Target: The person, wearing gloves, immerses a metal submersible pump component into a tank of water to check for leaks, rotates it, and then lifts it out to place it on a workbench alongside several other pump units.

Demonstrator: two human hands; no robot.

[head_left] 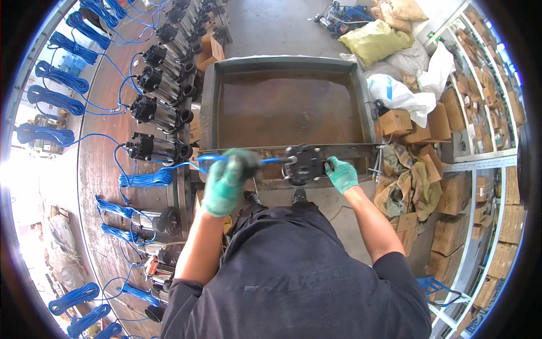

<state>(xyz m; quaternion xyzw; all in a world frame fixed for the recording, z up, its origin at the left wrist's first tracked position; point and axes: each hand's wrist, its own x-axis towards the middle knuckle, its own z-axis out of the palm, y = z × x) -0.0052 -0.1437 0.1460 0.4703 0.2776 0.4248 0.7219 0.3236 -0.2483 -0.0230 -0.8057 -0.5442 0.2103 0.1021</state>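
Pump at tank's near edge, between both gloved hands, black top facing up; support beneath hidden. Right hand: fingers bent against pump's right side, probably steadying it (clamped or just touching, cannot tell). Left hand: by cable, at dark blurred thing; cannot tell if clamped. Cable runs leftward from pump, seemingly kept off tank. On bench, other pumps lined up, coils alongside, likely against tangling.
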